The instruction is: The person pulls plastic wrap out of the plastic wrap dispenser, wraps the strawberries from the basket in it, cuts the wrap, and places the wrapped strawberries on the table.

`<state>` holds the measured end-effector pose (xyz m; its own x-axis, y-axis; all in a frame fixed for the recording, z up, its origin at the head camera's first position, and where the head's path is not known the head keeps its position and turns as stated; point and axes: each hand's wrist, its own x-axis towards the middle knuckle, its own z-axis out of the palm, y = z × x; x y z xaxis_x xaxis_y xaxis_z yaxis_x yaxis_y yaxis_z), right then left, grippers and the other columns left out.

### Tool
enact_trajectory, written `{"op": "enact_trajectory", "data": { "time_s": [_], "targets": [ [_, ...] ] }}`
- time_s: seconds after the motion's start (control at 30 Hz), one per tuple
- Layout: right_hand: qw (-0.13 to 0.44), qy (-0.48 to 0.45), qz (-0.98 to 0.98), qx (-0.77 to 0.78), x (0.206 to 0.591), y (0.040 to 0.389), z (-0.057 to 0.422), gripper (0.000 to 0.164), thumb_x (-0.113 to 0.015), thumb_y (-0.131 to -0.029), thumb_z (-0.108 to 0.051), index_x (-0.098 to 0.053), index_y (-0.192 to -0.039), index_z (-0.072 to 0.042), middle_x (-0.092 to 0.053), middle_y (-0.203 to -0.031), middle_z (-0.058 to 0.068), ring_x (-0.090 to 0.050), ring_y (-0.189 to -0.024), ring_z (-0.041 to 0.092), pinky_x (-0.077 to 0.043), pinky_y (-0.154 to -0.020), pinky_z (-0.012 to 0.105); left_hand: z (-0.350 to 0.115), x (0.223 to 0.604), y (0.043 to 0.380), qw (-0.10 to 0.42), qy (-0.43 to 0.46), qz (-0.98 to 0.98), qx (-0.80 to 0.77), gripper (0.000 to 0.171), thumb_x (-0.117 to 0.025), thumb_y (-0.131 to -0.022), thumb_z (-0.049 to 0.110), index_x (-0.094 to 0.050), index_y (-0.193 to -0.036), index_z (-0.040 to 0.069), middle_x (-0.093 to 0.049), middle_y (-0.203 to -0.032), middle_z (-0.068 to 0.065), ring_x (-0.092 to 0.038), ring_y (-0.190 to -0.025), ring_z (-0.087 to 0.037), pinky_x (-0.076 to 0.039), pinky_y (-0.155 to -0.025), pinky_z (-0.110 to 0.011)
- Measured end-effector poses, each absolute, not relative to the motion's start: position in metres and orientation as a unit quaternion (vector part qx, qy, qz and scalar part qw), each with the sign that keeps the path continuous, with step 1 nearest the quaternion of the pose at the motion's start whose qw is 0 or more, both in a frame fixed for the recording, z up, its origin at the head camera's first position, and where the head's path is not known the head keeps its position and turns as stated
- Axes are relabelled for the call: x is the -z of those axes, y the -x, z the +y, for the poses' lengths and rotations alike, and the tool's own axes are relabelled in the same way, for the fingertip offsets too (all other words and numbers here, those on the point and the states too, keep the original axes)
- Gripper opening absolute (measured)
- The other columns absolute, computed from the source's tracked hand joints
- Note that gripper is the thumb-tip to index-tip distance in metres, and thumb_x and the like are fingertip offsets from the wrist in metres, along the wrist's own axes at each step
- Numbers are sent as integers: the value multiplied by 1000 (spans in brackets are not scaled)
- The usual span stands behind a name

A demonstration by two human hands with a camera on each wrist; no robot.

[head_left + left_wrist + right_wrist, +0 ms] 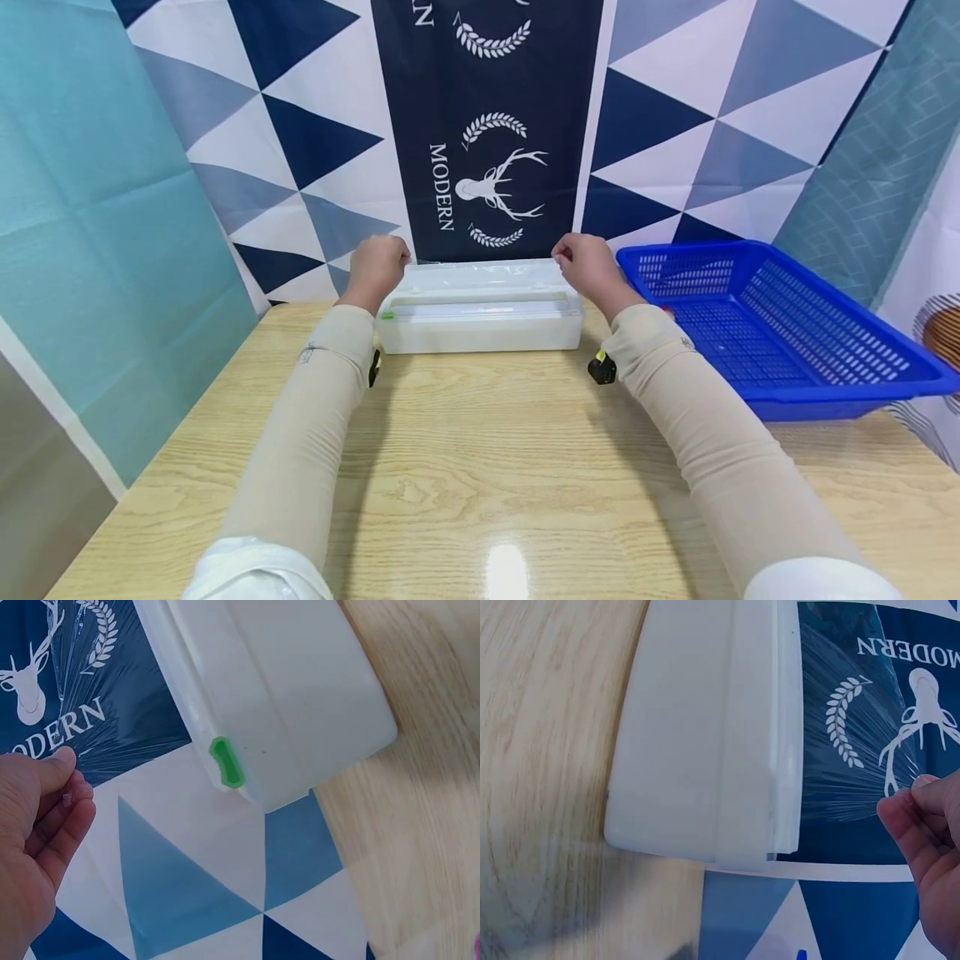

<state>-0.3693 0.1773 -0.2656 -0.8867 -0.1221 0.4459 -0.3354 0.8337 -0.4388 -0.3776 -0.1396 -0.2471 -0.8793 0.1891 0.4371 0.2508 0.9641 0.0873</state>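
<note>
A long white cling film dispenser (pixel 480 335) stands at the back of the table, with a green slide cutter (pixel 227 763) at its left end. Clear cling film (pixel 855 791) stretches behind the dispenser, drawn into creases that converge on the fingers. My left hand (pixel 377 268) pinches one corner of the film between thumb and fingertips, above the dispenser's left end. Beyond the right end, my right hand (pixel 591 271) pinches the other corner. Both hands are raised a little above the dispenser and apart from it. The film's middle is hard to make out in the head view.
A blue plastic basket (pixel 825 392) stands on the right of the wooden table (pixel 465 467), close to my right forearm. A patterned cloth (pixel 502 100) hangs right behind the dispenser. A brown striped round thing (pixel 941 333) shows at the far right edge.
</note>
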Motion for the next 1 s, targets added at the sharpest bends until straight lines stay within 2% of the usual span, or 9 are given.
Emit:
{"op": "enact_trajectory", "data": {
  "time_s": [0.23, 0.53, 1.0],
  "targets": [
    [216, -128, -934, -255, 257, 368, 176, 13, -50, -87, -8, -63, -91, -4, -60, -82, 8, -51, -76, 23, -45, -71, 35, -141, 239, 376, 222, 107, -967, 62, 16, -58, -85, 14, -69, -97, 12, -65, -97, -4, -59, -89, -22, -47, -79, -37],
    [211, -120, -941, -237, 247, 366, 180, 14, -51, -88, -9, -62, -94, -3, -60, -89, 10, -52, -82, 23, -45, -77, 37, -144, 229, 373, 199, 83, -974, 72, 19, -56, -87, 18, -68, -100, 12, -64, -101, -4, -58, -93, -22, -46, -82, -38],
    [220, -120, -936, -249, 231, 365, 182, 15, -49, -89, -11, -62, -94, -4, -61, -88, 10, -51, -82, 23, -44, -75, 36, -148, 218, 368, 227, 72, -967, 85, 19, -56, -87, 18, -67, -100, 11, -65, -99, -5, -59, -92, -23, -47, -80, -37]
  ]
}}
